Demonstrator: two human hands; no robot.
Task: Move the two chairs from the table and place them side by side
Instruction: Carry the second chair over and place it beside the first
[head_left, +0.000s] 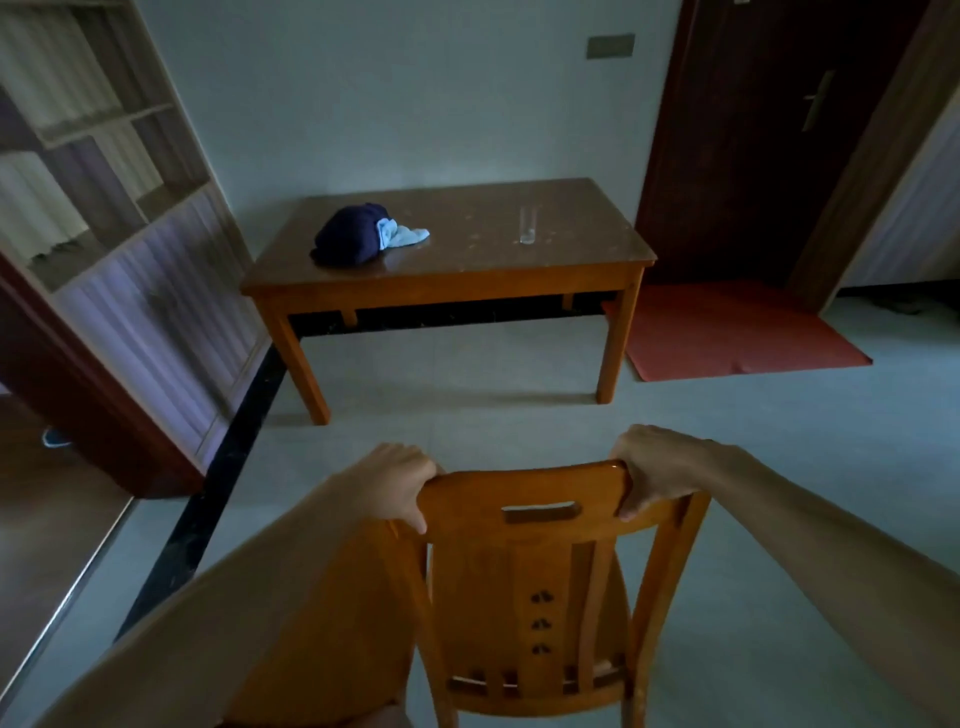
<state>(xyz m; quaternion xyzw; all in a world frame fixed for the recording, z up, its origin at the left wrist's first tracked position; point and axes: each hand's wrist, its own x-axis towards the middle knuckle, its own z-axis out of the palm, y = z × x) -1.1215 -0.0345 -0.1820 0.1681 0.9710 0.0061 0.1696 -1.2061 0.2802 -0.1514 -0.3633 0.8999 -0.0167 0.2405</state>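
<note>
A wooden chair (540, 587) with a slatted back and a slot in its top rail stands right below me, its back toward me. My left hand (395, 483) grips the left end of the top rail. My right hand (649, 467) grips the right end. The wooden table (452, 280) stands a good step ahead against the far wall, with open floor between it and the chair. Only one chair shows; a second one is out of view. My left forearm hides part of the chair's left side.
On the table lie a dark blue bundle with a light blue cloth (358, 234) and a clear glass (529, 223). A red mat (737, 332) lies before a dark door (779, 130) at right. Shelving (104, 171) lines the left wall.
</note>
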